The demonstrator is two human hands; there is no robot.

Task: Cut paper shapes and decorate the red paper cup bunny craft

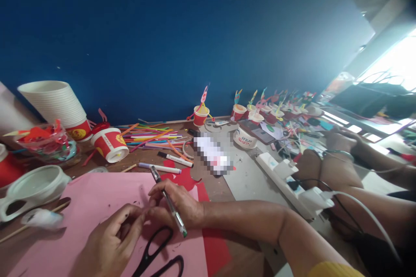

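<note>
My left hand (pixel 112 238) is closed in a pinch over a pink paper sheet (pixel 94 194). Whatever lies between its fingertips is too small and hidden to make out. Opposite it, the fingertips of my right hand (pixel 183 203) meet or nearly meet the left ones. A clear-barrelled pen (pixel 171 207) with a green end rests slantwise in my right hand, held by its fingers. Black-handled scissors (pixel 147 255) lie on the pink sheet just below both hands, their blades out of sight. Red paper (pixel 214 246) shows under the right forearm.
Stacked paper cups (pixel 53 99) and a white mug (pixel 35 184) stand at left. Behind lie coloured pipe cleaners (pixel 152 136) and markers (pixel 159 168). A blurred-out phone (pixel 212 156) and a power strip (pixel 282 181) lie rightward. Cup figures (pixel 201 114) line the wall; another person's arm (pixel 354 203) reaches in at right.
</note>
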